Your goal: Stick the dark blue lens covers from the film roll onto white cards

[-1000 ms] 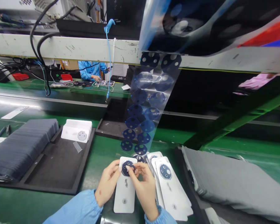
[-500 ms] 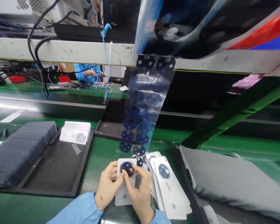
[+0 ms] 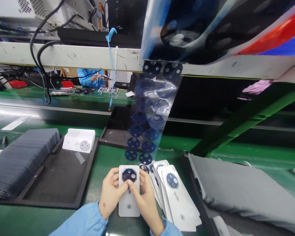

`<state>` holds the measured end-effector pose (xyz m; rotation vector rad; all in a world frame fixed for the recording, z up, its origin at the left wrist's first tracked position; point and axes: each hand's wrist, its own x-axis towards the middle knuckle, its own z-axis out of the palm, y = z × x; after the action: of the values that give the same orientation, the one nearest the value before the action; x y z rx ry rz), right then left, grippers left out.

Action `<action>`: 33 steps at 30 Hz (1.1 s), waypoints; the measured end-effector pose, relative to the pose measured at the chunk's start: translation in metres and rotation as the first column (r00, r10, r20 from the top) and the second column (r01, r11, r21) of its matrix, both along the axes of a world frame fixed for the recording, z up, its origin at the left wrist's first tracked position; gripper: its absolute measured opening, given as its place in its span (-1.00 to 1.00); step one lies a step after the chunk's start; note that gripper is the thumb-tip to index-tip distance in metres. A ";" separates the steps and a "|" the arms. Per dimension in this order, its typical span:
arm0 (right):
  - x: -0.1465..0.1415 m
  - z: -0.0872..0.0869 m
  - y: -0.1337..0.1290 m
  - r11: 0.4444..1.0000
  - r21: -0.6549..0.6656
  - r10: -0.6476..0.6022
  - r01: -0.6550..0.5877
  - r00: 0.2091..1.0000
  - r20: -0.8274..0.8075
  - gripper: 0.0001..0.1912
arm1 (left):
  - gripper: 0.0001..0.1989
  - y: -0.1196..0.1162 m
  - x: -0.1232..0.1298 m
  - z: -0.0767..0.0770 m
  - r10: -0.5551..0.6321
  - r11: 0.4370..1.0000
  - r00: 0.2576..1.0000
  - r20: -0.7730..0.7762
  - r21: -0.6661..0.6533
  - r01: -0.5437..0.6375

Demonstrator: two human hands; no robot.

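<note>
A white rounded panel (image 3: 129,209) is held upright between both hands near the bottom centre. A dark octagonal sticker (image 3: 129,175) with round holes lies on its upper part. My left hand (image 3: 111,193) grips the panel's left edge, thumb at the sticker's lower edge. My right hand (image 3: 146,200) wraps the right edge, its thumb beside the other thumb. Behind them hangs a clear film strip (image 3: 151,121) bearing rows of dark stickers. Just right of my right hand lies a fanned stack of white panels (image 3: 184,203), the top one with a dark sticker.
At left, a black tray (image 3: 56,183) holds a row of grey sheets (image 3: 22,160) and white panels (image 3: 78,139). Another black tray (image 3: 118,131) lies behind the film. Grey-covered stacks (image 3: 245,186) stand at right. A person in blue (image 3: 90,77) works across the bench.
The held panel has shifted slightly left. My right fingers have moved from the sticker's right edge to the panel's side, and the sticker now shows more fully.
</note>
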<state>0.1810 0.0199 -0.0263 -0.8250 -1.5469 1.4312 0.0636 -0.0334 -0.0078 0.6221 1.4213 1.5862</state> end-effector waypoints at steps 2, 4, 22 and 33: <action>0.001 0.003 0.001 0.995 -0.077 0.055 -0.057 0.998 -0.035 -0.62 | -0.52 0.001 0.000 -0.002 0.002 1.000 0.999 0.041 -0.015 -0.002; 0.002 0.006 0.002 0.987 -0.136 0.080 -0.088 0.995 -0.063 -0.63 | -0.53 0.002 -0.001 -0.004 0.004 1.000 0.997 0.077 -0.012 -0.003; 0.002 0.007 0.012 0.982 -0.178 -0.065 0.062 0.998 -0.014 -0.71 | -0.59 -0.002 0.008 0.009 -0.285 0.957 0.956 0.066 0.073 0.280; 0.005 0.010 0.014 0.935 -0.353 -0.069 0.016 0.988 -0.140 -0.73 | -0.69 -0.004 0.010 0.006 -0.308 0.950 0.951 0.007 0.060 0.307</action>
<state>0.1862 0.0339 -0.0159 -0.9281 -1.1684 1.7248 0.0735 -0.0373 -0.0019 0.8216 1.2022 1.3846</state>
